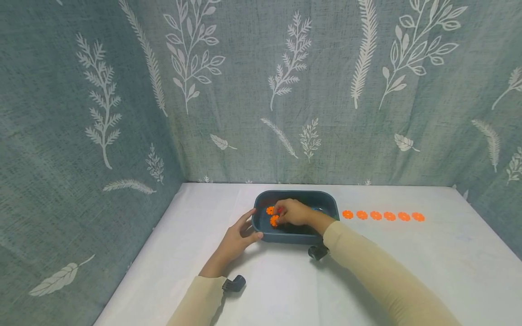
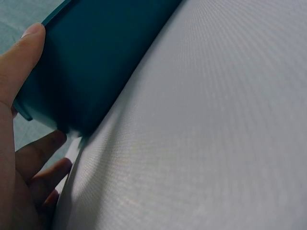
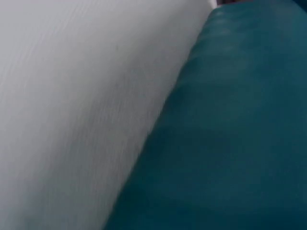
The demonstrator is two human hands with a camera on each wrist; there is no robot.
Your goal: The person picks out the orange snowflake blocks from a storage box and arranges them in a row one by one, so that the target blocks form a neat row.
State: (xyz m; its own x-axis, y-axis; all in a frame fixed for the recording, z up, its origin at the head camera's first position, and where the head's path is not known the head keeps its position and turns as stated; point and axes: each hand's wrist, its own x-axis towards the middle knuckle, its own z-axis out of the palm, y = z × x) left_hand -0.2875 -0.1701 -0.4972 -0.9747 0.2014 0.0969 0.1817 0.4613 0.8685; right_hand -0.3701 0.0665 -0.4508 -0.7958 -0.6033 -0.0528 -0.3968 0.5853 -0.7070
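A dark teal plastic bin (image 1: 293,238) stands on the white-covered table. My left hand (image 1: 235,240) holds its left end, thumb at the front corner and fingers along the side. In the left wrist view the thumb (image 2: 29,50) lies against the bin wall (image 2: 96,57). My right hand (image 1: 294,212) reaches down inside the bin and pinches an orange scalloped disc (image 1: 274,221). Another orange disc (image 1: 270,210) lies just behind it, and something red (image 1: 280,210) shows by the fingers. The right wrist view has only the bin's outer wall (image 3: 216,134) and the cloth.
To the right of the bin, several orange discs (image 1: 375,215) lie in a straight row on the white cloth (image 1: 387,258). A bit of blue (image 1: 317,209) shows inside the bin behind the right wrist. Leaf-patterned green curtain (image 1: 253,90) closes off the back and left side.
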